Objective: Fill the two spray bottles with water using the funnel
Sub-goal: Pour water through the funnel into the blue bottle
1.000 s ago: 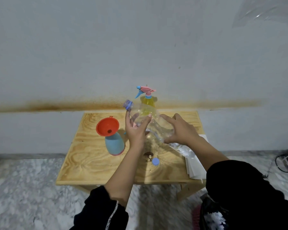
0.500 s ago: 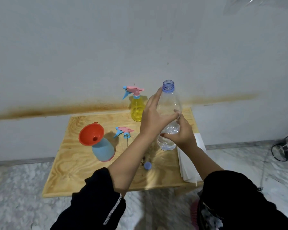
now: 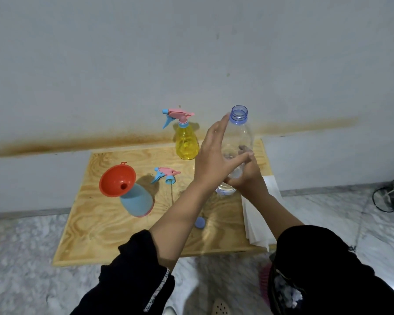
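A clear water bottle [image 3: 241, 133] with an open blue neck stands upright at the table's right. My right hand [image 3: 248, 178] grips its lower body. My left hand [image 3: 214, 155] lies flat against its left side, fingers stretched upward. An orange funnel [image 3: 117, 179] sits in the neck of a light-blue spray bottle [image 3: 138, 201] on the left. That bottle's pink-and-blue spray head [image 3: 167, 175] lies loose on the table. A yellow spray bottle [image 3: 185, 142] with its spray head on stands at the back. The water bottle's blue cap [image 3: 200, 223] lies near the front.
The small wooden table [image 3: 105, 235] stands against a white wall with a brown stain line. White paper sheets [image 3: 257, 214] hang over its right edge. A marble floor surrounds it, with a black cable [image 3: 387, 198] at far right.
The water bottle went from tilted toward the funnel to upright at the right side of the table. My left hand has loosened and now rests flat on it.
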The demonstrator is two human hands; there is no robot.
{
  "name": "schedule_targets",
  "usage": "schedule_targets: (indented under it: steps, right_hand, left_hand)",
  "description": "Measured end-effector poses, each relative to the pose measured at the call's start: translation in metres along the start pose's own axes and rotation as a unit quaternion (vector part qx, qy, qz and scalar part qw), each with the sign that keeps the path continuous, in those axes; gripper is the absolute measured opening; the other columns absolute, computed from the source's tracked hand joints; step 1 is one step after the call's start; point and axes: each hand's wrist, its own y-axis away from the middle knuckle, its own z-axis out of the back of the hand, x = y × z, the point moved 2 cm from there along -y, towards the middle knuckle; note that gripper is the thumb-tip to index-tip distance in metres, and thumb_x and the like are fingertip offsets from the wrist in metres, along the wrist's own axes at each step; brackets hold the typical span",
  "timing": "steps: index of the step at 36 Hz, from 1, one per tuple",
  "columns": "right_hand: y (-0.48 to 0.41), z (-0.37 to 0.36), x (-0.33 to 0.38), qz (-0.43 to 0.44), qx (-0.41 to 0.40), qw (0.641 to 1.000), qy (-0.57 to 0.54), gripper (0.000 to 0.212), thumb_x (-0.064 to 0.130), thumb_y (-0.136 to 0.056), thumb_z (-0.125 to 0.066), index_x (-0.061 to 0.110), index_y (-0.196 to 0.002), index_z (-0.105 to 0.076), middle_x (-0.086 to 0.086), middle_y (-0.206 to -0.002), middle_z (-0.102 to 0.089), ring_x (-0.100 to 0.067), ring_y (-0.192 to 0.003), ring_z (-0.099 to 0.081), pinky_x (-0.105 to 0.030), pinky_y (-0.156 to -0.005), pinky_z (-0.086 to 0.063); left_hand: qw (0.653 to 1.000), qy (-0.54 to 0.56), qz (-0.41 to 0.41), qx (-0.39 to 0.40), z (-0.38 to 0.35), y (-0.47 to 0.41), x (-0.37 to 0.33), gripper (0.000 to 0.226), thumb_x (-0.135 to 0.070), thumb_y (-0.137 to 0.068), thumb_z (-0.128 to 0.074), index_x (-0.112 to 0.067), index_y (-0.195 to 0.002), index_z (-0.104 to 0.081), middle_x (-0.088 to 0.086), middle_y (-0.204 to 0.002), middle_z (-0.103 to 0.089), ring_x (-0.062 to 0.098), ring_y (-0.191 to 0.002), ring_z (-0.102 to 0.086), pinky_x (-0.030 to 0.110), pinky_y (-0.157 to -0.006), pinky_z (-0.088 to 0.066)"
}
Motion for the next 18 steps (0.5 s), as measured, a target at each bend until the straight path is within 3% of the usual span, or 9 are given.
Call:
schedule_targets:
  steps: [5,10,12,14,18]
  right_hand:
    - [0.004,-0.001,0.0,-0.007,-0.002,1.0,0.011,0.103,0.04,-0.061,-0.082,-0.008,-0.135,-0.03,-0.022,-0.131,-0.045,-0.032,-0.126,-0.044,-0.03,-0.103,-0.034]
    - [0.003,0.0,0.002,-0.038,0.021,0.999,0.003,0.098,0.029,-0.064,-0.084,0.0,-0.139,-0.027,-0.017,-0.134,-0.042,-0.027,-0.129,-0.039,-0.022,-0.098,-0.029]
    - [0.003,0.001,0.002,-0.051,0.03,0.998,0.003,0.095,0.026,-0.067,-0.082,0.005,-0.141,-0.025,-0.014,-0.137,-0.039,-0.025,-0.132,-0.034,-0.021,-0.097,-0.025]
    - [0.005,0.004,0.005,-0.067,0.04,0.997,0.004,0.092,0.023,-0.071,-0.079,0.007,-0.142,-0.023,-0.013,-0.14,-0.036,-0.025,-0.134,-0.03,-0.023,-0.099,-0.025]
    - [0.012,0.01,0.008,-0.076,0.05,0.995,0.034,0.076,0.014,-0.075,-0.07,0.008,-0.139,-0.028,-0.012,-0.136,-0.039,-0.028,-0.129,-0.037,-0.036,-0.099,-0.037]
  left_hand:
    - [0.999,0.002,-0.01,0.045,0.003,0.001,-0.001,0.092,-0.041,-0.077,-0.073,-0.039,-0.147,-0.014,-0.009,-0.149,-0.028,0.007,-0.134,-0.031,0.023,-0.091,-0.037]
    - [0.997,-0.003,-0.022,0.07,0.008,0.001,-0.002,0.09,-0.04,-0.082,-0.069,-0.035,-0.149,-0.009,-0.01,-0.154,-0.021,0.006,-0.139,-0.022,0.025,-0.095,-0.034]
    - [0.997,-0.028,-0.028,0.067,0.008,0.0,-0.001,0.091,-0.044,-0.081,-0.066,-0.034,-0.149,-0.007,-0.008,-0.157,-0.017,0.008,-0.143,-0.017,0.033,-0.103,-0.036]
    - [0.995,-0.06,-0.034,0.071,0.007,0.0,-0.002,0.094,-0.048,-0.081,-0.064,-0.031,-0.15,-0.004,-0.003,-0.159,-0.014,0.012,-0.145,-0.014,0.04,-0.108,-0.035]
    - [0.988,-0.119,-0.034,0.089,0.01,0.0,-0.006,0.099,-0.051,-0.082,-0.063,-0.028,-0.15,0.005,0.005,-0.16,-0.008,0.019,-0.147,-0.007,0.04,-0.113,-0.029]
